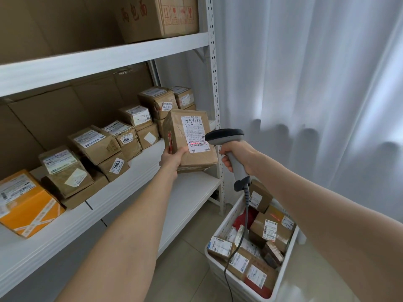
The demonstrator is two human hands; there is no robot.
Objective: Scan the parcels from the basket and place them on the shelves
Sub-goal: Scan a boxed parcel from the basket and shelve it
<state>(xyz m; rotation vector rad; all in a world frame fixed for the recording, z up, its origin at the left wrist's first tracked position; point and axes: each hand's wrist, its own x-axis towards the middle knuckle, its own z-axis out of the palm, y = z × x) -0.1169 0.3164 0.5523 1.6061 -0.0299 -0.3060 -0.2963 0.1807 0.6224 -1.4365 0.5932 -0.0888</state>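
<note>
Head view: the left hand [172,159] grips the parcel [189,140] by its lower left corner, with the long axis upright and the label facing the camera. At its 3 o'clock the right hand [237,155] clasps the scanner [226,138], whose red line falls on the barcode. Bare shelf [185,192] lies just below at 6 o'clock, nearer the left hand. The basket [216,269] sits on the floor at 5 o'clock, beside a curtain [316,83].

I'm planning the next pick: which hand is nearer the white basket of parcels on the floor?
Right. The right hand, gripping the scanner, is just above the basket; the left hand holds a parcel further left, over the shelf.
</note>
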